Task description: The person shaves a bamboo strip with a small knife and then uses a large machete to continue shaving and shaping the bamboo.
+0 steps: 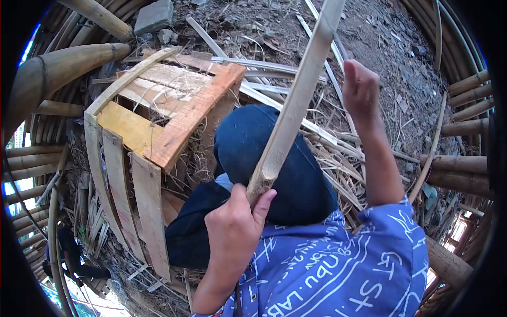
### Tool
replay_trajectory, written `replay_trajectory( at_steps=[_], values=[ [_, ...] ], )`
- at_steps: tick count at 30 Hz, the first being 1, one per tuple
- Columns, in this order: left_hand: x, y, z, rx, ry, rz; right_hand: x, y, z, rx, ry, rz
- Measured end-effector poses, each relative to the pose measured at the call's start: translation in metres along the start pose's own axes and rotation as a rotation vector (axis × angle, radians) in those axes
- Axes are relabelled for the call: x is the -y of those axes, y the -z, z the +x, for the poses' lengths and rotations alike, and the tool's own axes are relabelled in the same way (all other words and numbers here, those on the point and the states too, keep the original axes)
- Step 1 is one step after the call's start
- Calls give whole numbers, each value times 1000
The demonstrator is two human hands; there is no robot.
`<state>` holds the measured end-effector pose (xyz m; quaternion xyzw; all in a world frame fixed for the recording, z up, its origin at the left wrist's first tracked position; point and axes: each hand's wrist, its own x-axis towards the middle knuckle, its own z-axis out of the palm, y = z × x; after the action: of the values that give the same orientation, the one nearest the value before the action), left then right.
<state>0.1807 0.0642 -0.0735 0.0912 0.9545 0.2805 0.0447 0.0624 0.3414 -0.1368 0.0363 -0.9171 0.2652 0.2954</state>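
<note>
The bamboo strip (pixel 296 100) runs diagonally from your left hand (pixel 235 227) up and out past the top edge of the view, so its far end is cut off. Your left hand is clenched around the strip's lower, rough-cut end, thumb lying along the side. Your right hand (pixel 360 87) is raised beside the strip, further up its length; it is turned away from the camera, so you cannot tell whether it is closed on anything or touches the strip.

Below the strip, your dark blue trousers (pixel 296 174) and printed blue shirt (pixel 338 269) fill the lower centre and hide the ground beneath you.

To your left stands a wooden pallet crate (pixel 153 132), slats worn and splintered, its lower portion masked by dry shavings. Split bamboo slivers (pixel 338 153) lie scattered on the dirt ground (pixel 391 42). Whole bamboo poles (pixel 58 68) ring the edges, bent by lens distortion. A grey stone (pixel 153 16) lies at the top left.
</note>
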Motion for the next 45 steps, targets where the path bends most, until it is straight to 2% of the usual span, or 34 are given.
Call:
replay_trajectory(
  at_steps=[3, 6, 8, 9, 11, 15, 24, 27, 29, 31, 33, 35, 37, 39, 40, 42, 43, 45],
  values=[
    [3, 0, -1, 52, 37, -53, -4, 3, -7, 60, -93, 67],
    [2, 1, 9, 55, 22, -59, 52, 8, -17, 94, -75, 304],
    [-1, 4, 13, 84, 3, -26, 85, 24, -20, 288, -37, 249],
    [-3, 2, 13, 94, -6, -27, 94, 27, -22, 285, -49, 242],
    [-4, 1, 11, 62, -13, 23, 106, 30, -25, 450, -10, 62],
    [-7, 5, 8, 72, -8, 70, 115, 39, -22, 548, 13, -83],
    [-8, -1, 13, 38, -45, 77, 95, 25, -22, 505, 63, -35],
    [-8, -2, 13, 27, -40, 60, 88, 18, -18, 455, 98, -43],
    [-8, -4, 10, 17, -42, 54, 73, 18, -11, 340, 135, -97],
    [-7, 0, 5, 30, -34, 56, 27, 19, 15, 345, -135, -183],
    [-4, 2, 8, 29, -19, 61, 1, 20, 32, 270, -53, -149],
    [-2, 0, 8, 39, -4, 15, -6, 15, 36, 245, -102, -138],
    [0, -2, 10, 40, -10, -1, -7, 13, 38, 201, -137, -122],
    [1, 0, 12, 37, -9, -11, -3, 12, 22, 135, -251, 162],
    [2, 2, 14, 45, -23, -15, 7, 17, 10, 171, -245, 238],
    [2, 5, 17, 63, -37, -17, 70, 26, -2, 234, -139, 353],
    [1, 7, 19, 79, -50, -5, 77, 27, -9, 323, -47, 244],
    [0, 7, 21, 96, -79, 8, 64, 26, -9, 313, 6, -7]
  ],
)
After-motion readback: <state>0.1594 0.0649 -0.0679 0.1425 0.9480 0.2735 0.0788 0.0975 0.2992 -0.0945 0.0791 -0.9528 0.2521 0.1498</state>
